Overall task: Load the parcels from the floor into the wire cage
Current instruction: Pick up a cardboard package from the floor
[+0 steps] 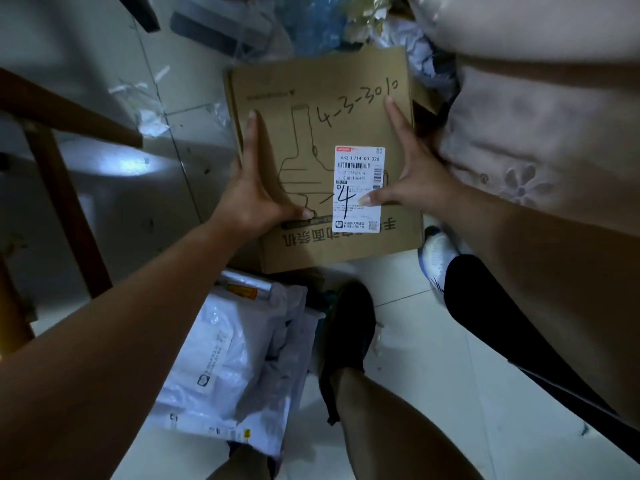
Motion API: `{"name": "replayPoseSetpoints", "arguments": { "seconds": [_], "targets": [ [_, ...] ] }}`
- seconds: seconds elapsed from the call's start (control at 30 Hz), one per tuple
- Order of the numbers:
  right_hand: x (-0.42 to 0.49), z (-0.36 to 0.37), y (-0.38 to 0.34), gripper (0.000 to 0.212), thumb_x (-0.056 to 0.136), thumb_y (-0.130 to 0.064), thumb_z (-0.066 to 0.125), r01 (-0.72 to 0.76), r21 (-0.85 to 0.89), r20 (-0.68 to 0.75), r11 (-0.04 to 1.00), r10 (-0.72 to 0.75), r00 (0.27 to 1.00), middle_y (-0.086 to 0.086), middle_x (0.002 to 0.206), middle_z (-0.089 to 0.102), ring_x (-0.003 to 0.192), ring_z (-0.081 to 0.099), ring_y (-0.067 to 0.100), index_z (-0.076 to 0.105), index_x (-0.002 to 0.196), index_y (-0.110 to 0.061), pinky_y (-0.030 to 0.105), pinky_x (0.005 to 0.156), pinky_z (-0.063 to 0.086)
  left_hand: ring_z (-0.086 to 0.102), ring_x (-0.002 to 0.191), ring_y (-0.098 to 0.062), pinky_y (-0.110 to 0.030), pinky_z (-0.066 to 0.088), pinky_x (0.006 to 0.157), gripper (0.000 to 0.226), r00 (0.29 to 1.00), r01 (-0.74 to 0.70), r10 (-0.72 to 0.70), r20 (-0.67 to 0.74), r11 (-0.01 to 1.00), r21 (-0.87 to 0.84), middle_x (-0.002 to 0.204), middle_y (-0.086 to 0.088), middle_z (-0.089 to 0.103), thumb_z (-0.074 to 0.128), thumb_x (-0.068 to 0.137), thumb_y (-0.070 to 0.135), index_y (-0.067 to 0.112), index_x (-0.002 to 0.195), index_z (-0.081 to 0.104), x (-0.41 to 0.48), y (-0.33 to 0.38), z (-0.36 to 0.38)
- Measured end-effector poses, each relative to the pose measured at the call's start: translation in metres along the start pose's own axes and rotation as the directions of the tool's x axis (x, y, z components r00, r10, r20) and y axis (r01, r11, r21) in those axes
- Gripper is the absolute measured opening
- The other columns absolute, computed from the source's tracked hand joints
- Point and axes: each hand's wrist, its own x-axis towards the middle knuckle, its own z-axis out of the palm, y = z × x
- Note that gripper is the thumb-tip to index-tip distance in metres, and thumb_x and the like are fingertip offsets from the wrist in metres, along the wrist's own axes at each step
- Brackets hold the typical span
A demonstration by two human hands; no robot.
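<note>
A brown cardboard box (304,143) with a white shipping label and handwritten "4-3-3010" is held over the tiled floor in the head view. My left hand (256,188) clasps its left edge, thumb on the top face. My right hand (412,174) clasps the right side, thumb resting on the label. Below the box, several white plastic mailer parcels (228,362) lie heaped on the floor by my left foot. No wire cage shows in this view.
A brown wooden frame (62,174) stands at the left. A large pale fabric bundle with flower embroidery (540,133) fills the upper right. Loose wrapping and bags (311,26) pile up behind the box. Another person's white shoe (437,254) and dark-trousered leg stand at the right.
</note>
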Motion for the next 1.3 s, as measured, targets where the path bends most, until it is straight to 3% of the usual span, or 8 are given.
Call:
{"name": "replayPoseSetpoints", "arguments": {
  "seconds": [0.2, 0.3, 0.37, 0.5, 0.73, 0.97, 1.2, 1.3],
  "targets": [
    [-0.025, -0.05, -0.071, 0.148, 0.05, -0.021, 0.101, 0.032, 0.175, 0.012, 0.984, -0.035, 0.999, -0.01, 0.17, 0.014, 0.153, 0.024, 0.01, 0.004, 0.153, -0.064, 0.04, 0.123, 0.032, 0.026, 0.152, -0.029, -0.041, 0.031, 0.118, 0.156, 0.996, -0.093, 0.093, -0.009, 0.995, 0.039, 0.167, -0.008, 0.018, 0.101, 0.051, 0.039, 0.058, 0.155, -0.013, -0.023, 0.061, -0.061],
    [-0.057, -0.081, -0.124, 0.143, 0.06, -0.004, 0.096, 0.057, 0.216, 0.013, 0.975, -0.061, 0.998, -0.023, 0.158, 0.021, 0.126, 0.038, -0.023, 0.006, 0.16, -0.049, 0.006, 0.099, 0.041, 0.028, 0.149, -0.018, -0.028, 0.03, 0.111, 0.152, 0.988, -0.153, 0.154, -0.008, 0.986, 0.059, 0.166, -0.004, 0.022, 0.101, 0.055, 0.038, 0.052, 0.158, -0.01, -0.055, 0.101, -0.104],
    [-0.089, -0.099, -0.163, 0.141, 0.062, -0.002, 0.095, 0.071, 0.222, -0.004, 0.973, -0.072, 0.997, -0.023, 0.159, 0.019, 0.125, 0.035, -0.022, 0.006, 0.162, -0.046, -0.001, 0.092, 0.037, 0.022, 0.145, -0.006, -0.026, 0.027, 0.114, 0.151, 0.979, -0.204, 0.205, 0.003, 0.977, 0.064, 0.17, 0.001, 0.016, 0.099, 0.057, 0.041, 0.047, 0.16, -0.01, -0.085, 0.127, -0.136],
    [-0.176, -0.124, -0.242, 0.143, 0.055, -0.024, 0.101, 0.053, 0.236, -0.037, 0.97, -0.045, 0.998, -0.014, 0.169, 0.015, 0.15, 0.024, 0.005, 0.005, 0.156, -0.058, 0.032, 0.124, 0.026, 0.009, 0.156, -0.009, -0.048, 0.027, 0.125, 0.154, 0.952, -0.304, 0.298, 0.061, 0.947, 0.108, 0.172, 0.004, 0.001, 0.096, 0.055, 0.061, 0.048, 0.158, -0.018, -0.168, 0.175, -0.205],
    [-0.366, -0.118, -0.344, 0.145, 0.04, -0.032, 0.103, 0.064, 0.349, -0.18, 0.935, 0.0, 0.984, -0.009, 0.162, 0.03, 0.146, 0.036, 0.015, 0.013, 0.147, -0.073, 0.044, 0.122, 0.032, 0.012, 0.157, -0.018, -0.058, 0.028, 0.122, 0.154, 0.935, -0.34, 0.328, 0.138, 0.938, 0.074, 0.167, 0.006, 0.005, 0.098, 0.051, 0.059, 0.06, 0.152, -0.018, -0.35, 0.246, -0.278],
    [-0.546, -0.106, -0.396, 0.145, 0.043, -0.028, 0.103, 0.074, 0.487, -0.246, 0.87, 0.055, 0.968, -0.018, 0.162, 0.028, 0.144, 0.039, 0.011, 0.013, 0.148, -0.072, 0.044, 0.122, 0.033, 0.029, 0.142, -0.016, -0.035, 0.038, 0.114, 0.131, 0.881, -0.451, 0.393, 0.263, 0.866, 0.214, 0.153, 0.009, 0.019, 0.096, 0.058, 0.052, 0.067, 0.152, 0.007, -0.494, 0.302, -0.317],
    [-0.683, -0.086, -0.375, 0.136, 0.054, -0.036, 0.102, 0.139, 0.594, -0.466, 0.792, 0.198, 0.862, -0.025, 0.159, 0.026, 0.145, 0.035, 0.006, 0.011, 0.15, -0.069, 0.046, 0.123, 0.029, 0.022, 0.144, -0.003, -0.032, 0.03, 0.114, 0.138, 0.764, -0.611, 0.504, 0.403, 0.767, 0.199, 0.163, 0.011, 0.017, 0.093, 0.056, 0.062, 0.055, 0.158, -0.001, -0.563, 0.342, -0.274],
    [-0.735, -0.074, -0.346, 0.137, 0.053, -0.032, 0.102, 0.151, 0.661, -0.517, 0.735, 0.3, 0.801, -0.02, 0.158, 0.031, 0.143, 0.038, 0.007, 0.013, 0.151, -0.068, 0.047, 0.122, 0.032, 0.02, 0.133, 0.021, -0.016, 0.025, 0.11, 0.138, 0.697, -0.675, 0.519, 0.495, 0.708, 0.208, 0.159, 0.016, 0.02, 0.092, 0.056, 0.056, 0.049, 0.161, 0.002, -0.589, 0.362, -0.229]
  ]
}}
